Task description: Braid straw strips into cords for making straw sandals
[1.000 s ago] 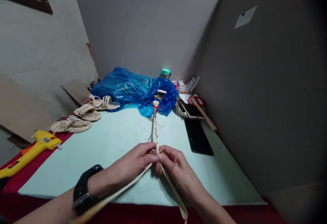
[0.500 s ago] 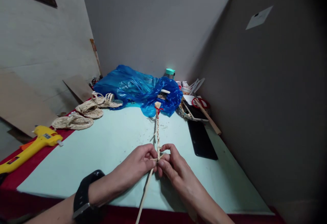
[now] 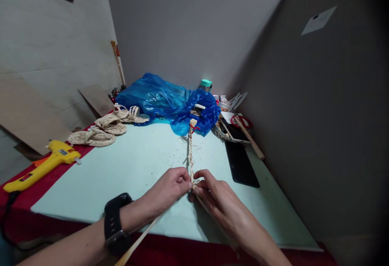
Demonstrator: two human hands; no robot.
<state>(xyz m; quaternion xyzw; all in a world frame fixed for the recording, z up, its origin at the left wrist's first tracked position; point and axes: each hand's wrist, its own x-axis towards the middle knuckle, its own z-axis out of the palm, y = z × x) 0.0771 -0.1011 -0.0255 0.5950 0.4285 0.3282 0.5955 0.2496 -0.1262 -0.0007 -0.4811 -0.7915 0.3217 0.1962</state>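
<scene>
A pale straw braid (image 3: 191,152) runs away from me along the pale green board, tied with red string (image 3: 193,127) at its far end. My left hand (image 3: 174,181) pinches the near end of the braid between thumb and fingers; a black watch sits on that wrist. From under it a loose straw strand (image 3: 139,239) slants down to the lower left. My right hand (image 3: 211,189) closes on the same braid end from the other side, with a short strand showing at its fingertips. The exact crossing of strands is hidden by the fingers.
At left lie a yellow glue gun (image 3: 45,167) and several woven straw slippers (image 3: 92,137). A blue plastic bag (image 3: 154,96) lies at the back. On the right are a black phone (image 3: 242,164), a wooden stick (image 3: 251,138), red-handled scissors (image 3: 240,121) and a green-lidded bottle (image 3: 206,84).
The loose strand has swung left, from below the braid to beneath my left wrist. Both hands stay at the braid's near end, and the view has shifted slightly.
</scene>
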